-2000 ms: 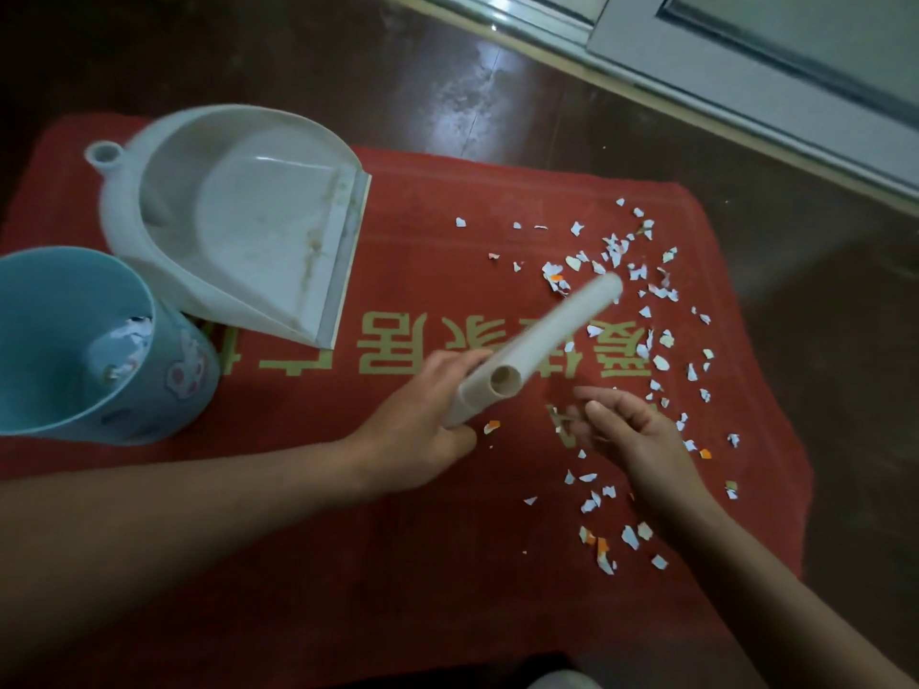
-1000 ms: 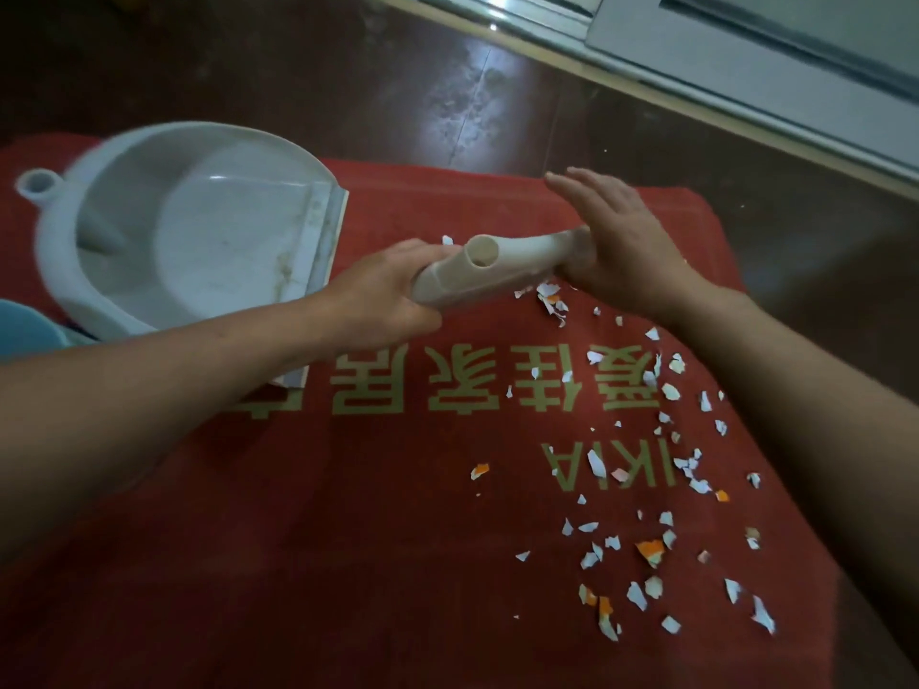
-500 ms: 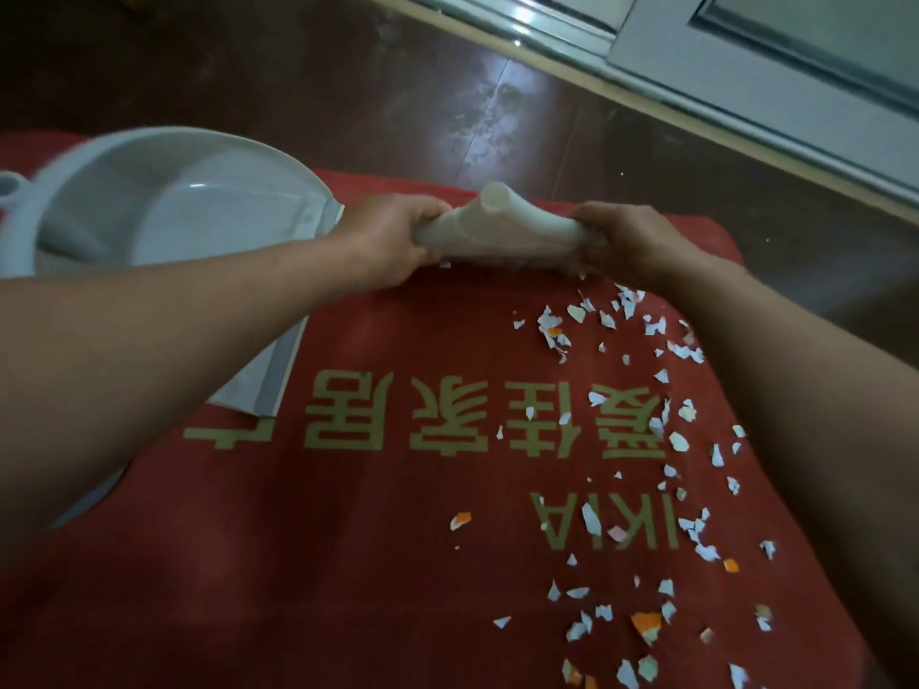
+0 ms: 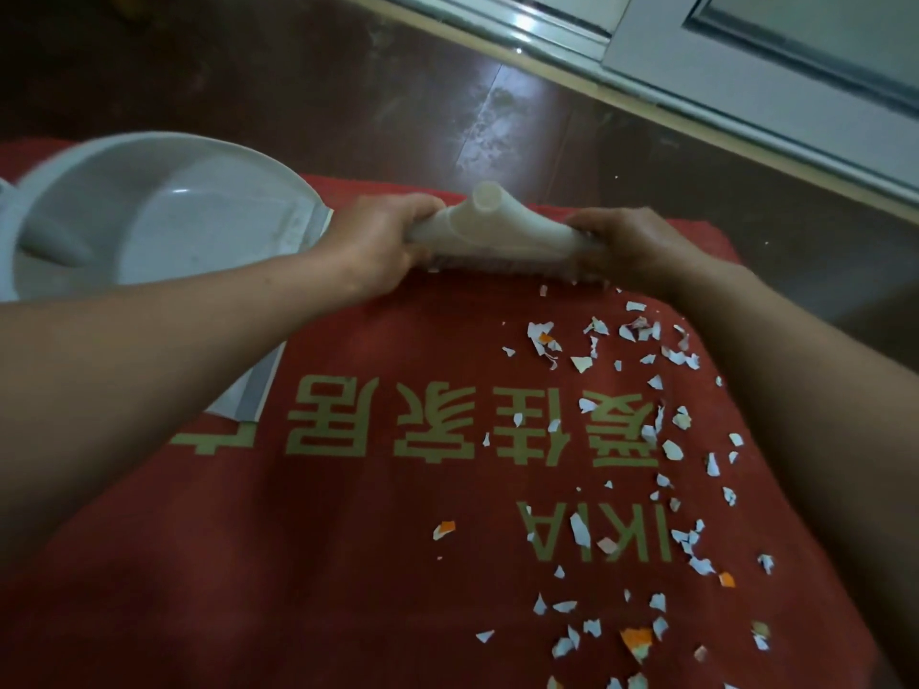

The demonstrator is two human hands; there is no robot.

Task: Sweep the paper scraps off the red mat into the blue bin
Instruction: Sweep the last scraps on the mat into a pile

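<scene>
A white broom head (image 4: 490,230) with a hollow socket lies crosswise near the far edge of the red mat (image 4: 348,564), bristles down on the mat. My left hand (image 4: 378,246) grips its left end and my right hand (image 4: 631,246) grips its right end. Several white and orange paper scraps (image 4: 641,430) are scattered over the mat's right half, nearer to me than the broom head. The white dustpan (image 4: 164,216) lies at the mat's far left, its lip facing right. The blue bin is out of view.
Dark glossy floor (image 4: 447,82) lies beyond the mat. A pale door or window frame (image 4: 746,77) runs across the top right. Gold lettering (image 4: 447,420) is printed across the mat's middle.
The broom head went from held up in my left hand alone to lying crosswise at the mat's far edge. My right hand came up and took hold of its right end. The bin has left the view.
</scene>
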